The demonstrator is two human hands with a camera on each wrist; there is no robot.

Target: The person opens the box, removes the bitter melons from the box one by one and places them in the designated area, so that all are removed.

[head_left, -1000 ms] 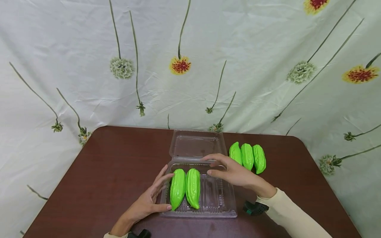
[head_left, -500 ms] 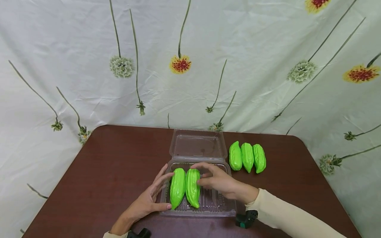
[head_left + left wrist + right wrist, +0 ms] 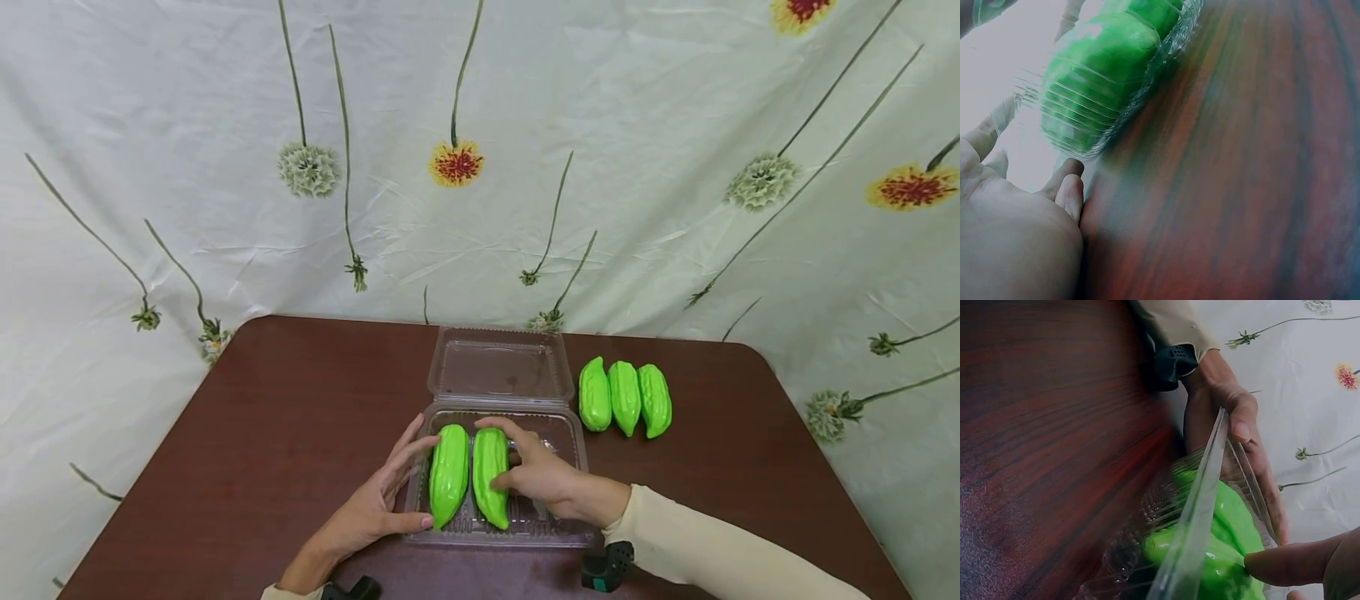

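Clear plastic clamshell box [image 3: 558, 521] lies open on the near middle of the brown worktop [image 3: 285, 417], its lid [image 3: 500, 367] folded back flat on the far side. Two green toy gourds lie side by side, lengthways, in the left half of the tray: the left gourd [image 3: 448, 473] and the right gourd [image 3: 489, 471], almost touching each other. The right half of the tray holds nothing but the right hand [image 3: 542, 477], which reaches in over the rim; its forefinger lies along the top of the right gourd and its thumb presses that gourd's right side, fingers lightly curled on it. The left hand [image 3: 375, 507] rests on the worktop against the tray's left wall, fingers straight and spread, thumb at the near left corner; the left wrist view shows the fingers [image 3: 1071, 190] touching the ribbed plastic.

Three more green gourds [image 3: 625, 397] lie in a tight row just right of the lid, on the bare worktop. Wide bare wood stretches to the left of the box and to the right beyond the three gourds. A flowered cloth [image 3: 675, 125] hangs behind the far edge.
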